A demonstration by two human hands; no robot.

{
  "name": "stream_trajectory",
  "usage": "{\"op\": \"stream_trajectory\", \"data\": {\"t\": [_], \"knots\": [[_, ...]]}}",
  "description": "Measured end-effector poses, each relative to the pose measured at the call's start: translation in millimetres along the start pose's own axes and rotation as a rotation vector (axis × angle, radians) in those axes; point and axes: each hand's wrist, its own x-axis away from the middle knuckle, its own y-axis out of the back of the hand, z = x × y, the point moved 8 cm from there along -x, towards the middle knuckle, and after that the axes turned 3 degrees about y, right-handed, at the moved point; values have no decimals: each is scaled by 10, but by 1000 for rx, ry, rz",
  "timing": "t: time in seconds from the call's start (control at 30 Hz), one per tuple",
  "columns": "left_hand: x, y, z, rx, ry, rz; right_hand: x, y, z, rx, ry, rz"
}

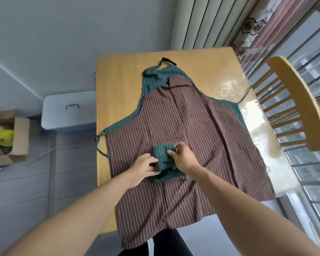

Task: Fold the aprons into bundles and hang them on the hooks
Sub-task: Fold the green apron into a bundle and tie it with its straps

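Note:
A small green striped apron bundle lies on a brown striped apron spread flat over the wooden table. Under the brown one lies a green striped apron, its neck loop at the far end. My left hand holds the bundle's left side, with its fingers curled at the fabric. My right hand grips the bundle's right side, with the thumb pressed on top. A dark strap loops out of the bundle toward me.
A wooden chair stands at the table's right, by a window with railings. On the floor to the left are a grey lidded storage box and an open cardboard box holding something yellow. The brown apron hangs over the near table edge.

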Motion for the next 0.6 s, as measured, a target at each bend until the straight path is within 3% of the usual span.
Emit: {"op": "stream_trajectory", "data": {"t": [0.1,0.23,0.33,0.47,0.6], "knots": [[-59,130,-27,-322,-71,-48,-116,-107,-142,94,-30,30],[-32,255,-243,-709,-366,-289,-196,-171,-110,190,-21,59],[-17,195,-288,-983,-508,-311,-237,-180,-107,225,-7,82],[13,110,-333,-1129,-611,-337,-264,-192,-100,255,12,98],[60,-11,-410,-1172,-843,-315,-313,-140,-140,215,-59,84]]}}
